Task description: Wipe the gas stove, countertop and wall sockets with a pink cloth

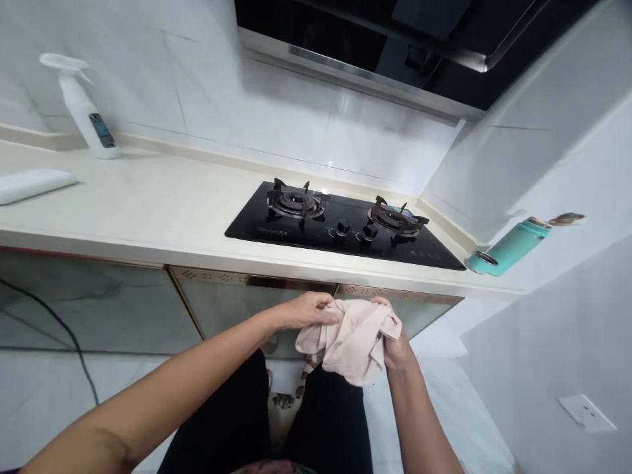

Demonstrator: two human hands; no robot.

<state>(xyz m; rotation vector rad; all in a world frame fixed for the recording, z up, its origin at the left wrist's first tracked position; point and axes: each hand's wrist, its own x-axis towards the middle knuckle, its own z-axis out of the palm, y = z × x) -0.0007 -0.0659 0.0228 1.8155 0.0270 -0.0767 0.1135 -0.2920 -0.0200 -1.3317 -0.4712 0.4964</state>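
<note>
I hold a crumpled pale pink cloth (353, 342) with both hands, in front of the counter and below its edge. My left hand (306, 311) grips the cloth's upper left part with fingers closed. The cloth's right side is bunched in my right hand (397, 345), whose fingers curl into the fabric. The cloth hangs in folds between the two hands, above my dark trousers.
A black two-burner gas hob (340, 227) is set in the cream counter (148, 210). A white spray bottle (86, 108) stands at the back left, a flat white object (32, 185) beside it. A teal bottle (508, 249) sits at the counter's right end. Range hood (395, 39) overhead.
</note>
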